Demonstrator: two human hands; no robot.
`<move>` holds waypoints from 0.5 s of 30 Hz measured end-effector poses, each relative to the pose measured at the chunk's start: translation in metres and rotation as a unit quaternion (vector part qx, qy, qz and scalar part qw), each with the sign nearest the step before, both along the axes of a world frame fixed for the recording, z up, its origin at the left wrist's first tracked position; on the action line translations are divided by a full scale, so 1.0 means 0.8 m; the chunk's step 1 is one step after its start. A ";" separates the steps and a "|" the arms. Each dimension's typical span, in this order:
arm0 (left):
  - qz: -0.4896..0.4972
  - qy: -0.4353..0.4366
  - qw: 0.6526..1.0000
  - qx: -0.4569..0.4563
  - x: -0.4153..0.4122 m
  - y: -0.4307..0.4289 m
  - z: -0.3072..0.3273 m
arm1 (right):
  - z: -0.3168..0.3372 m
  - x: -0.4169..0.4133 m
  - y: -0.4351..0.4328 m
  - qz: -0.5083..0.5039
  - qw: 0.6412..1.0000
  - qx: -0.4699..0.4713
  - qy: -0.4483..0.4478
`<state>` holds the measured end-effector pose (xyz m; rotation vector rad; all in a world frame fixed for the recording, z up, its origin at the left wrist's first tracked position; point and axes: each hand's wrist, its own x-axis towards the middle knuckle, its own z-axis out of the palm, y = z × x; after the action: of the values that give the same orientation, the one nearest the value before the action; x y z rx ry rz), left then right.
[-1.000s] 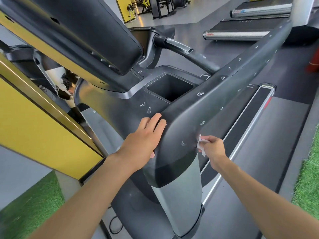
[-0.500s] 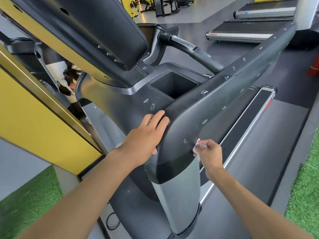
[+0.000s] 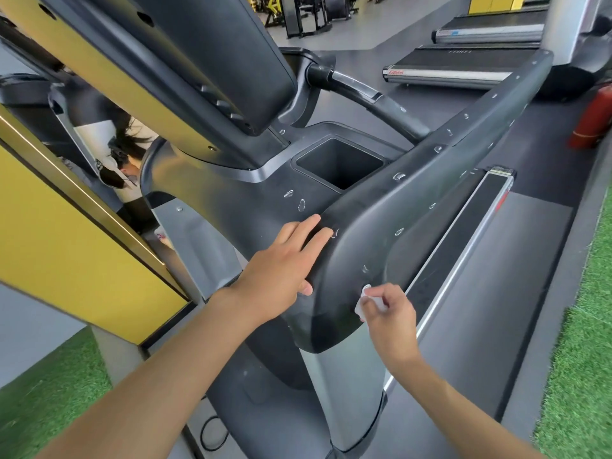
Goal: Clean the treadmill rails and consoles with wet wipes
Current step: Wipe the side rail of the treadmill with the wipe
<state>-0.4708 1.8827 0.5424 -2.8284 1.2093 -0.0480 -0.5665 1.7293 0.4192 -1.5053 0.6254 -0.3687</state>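
Note:
A dark grey treadmill rail (image 3: 430, 180) runs from the lower middle up to the far right, dotted with small white marks. My left hand (image 3: 281, 270) lies flat with straight fingers on the rail's near end, beside the console base (image 3: 231, 200). My right hand (image 3: 389, 313) pinches a small white wet wipe (image 3: 362, 301) and presses it against the rail's outer side, low down near the silver upright (image 3: 351, 392). The console screen (image 3: 205, 61) tilts above at the upper left.
A square cup holder (image 3: 341, 165) opens in the console base. A curved handlebar (image 3: 367, 101) sits behind it. The treadmill belt (image 3: 496, 293) lies to the right, green turf (image 3: 583, 342) beyond. Yellow panel (image 3: 66, 246) at left. More treadmills (image 3: 463, 64) and a red extinguisher (image 3: 592, 117) far right.
My right hand with the wipe has slid a little left and down along the rail's outer side. My left hand has stayed flat on the rail end.

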 end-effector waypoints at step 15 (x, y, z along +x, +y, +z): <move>-0.114 0.026 0.993 0.010 0.029 0.027 -0.005 | -0.002 -0.017 0.060 -0.041 0.968 -0.235 -0.078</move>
<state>-0.4474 1.9044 0.5387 -2.6759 1.5295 0.0272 -0.5804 1.7776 0.4177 -1.8806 0.4955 -0.7295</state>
